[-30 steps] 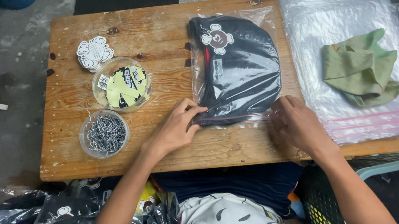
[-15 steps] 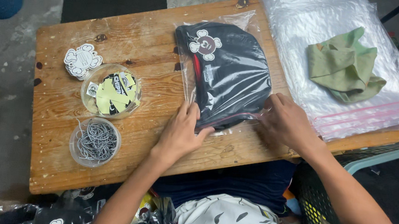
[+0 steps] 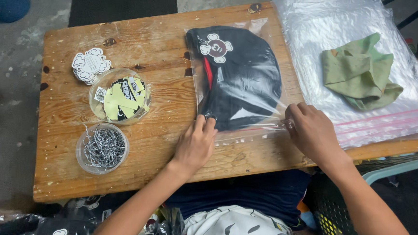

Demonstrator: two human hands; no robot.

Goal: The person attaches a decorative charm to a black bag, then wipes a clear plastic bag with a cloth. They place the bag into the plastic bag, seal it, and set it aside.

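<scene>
The wooden table [image 3: 70, 172] is carrying everything. Just beyond both hands, the clear bag [image 3: 242, 81] is holding a folded black garment [image 3: 240, 76], already inside. The right hand [image 3: 314, 133] is pinching the bag's near right corner; the left hand [image 3: 197, 143] is pressing flat, fingers extended, on its near left edge. The sealing appears unfinished.

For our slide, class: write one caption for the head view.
Both hands, left hand and right hand, press the near edge of a clear zip bag holding a black garment on a wooden table.
</scene>
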